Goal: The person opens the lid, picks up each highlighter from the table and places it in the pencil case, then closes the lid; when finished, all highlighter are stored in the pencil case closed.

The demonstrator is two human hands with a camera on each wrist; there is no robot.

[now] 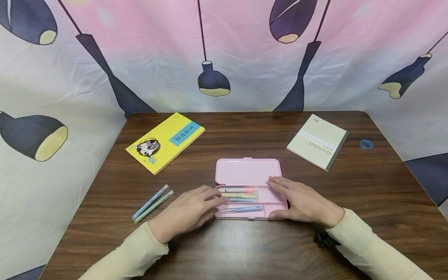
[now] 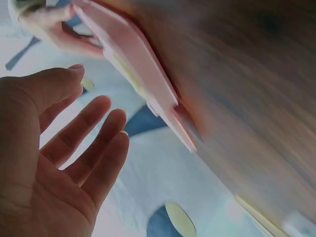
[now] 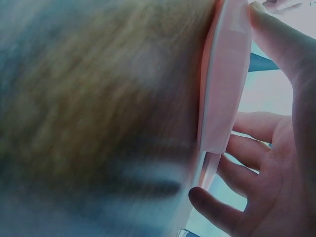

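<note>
A pink pencil case (image 1: 248,171) lies with its lid folded back on the table. Several pens (image 1: 241,195) fill its upper compartment, and a blue pen (image 1: 245,209) lies in the lower one. My left hand (image 1: 190,210) hovers at the case's left end, fingers loosely bent. Nothing is between those fingers in the left wrist view, where the pencil case (image 2: 140,61) shows beyond them. My right hand (image 1: 301,200) holds the case's right end, thumb by the near edge and fingers toward the hinge. In the right wrist view the thumb meets the case wall (image 3: 227,84).
Two pens, one blue (image 1: 149,202) and one green (image 1: 154,206), lie left of the left hand. A yellow book (image 1: 164,149) is at the back left. A pale notebook (image 1: 315,142) and a blue tape roll (image 1: 366,144) are at the back right.
</note>
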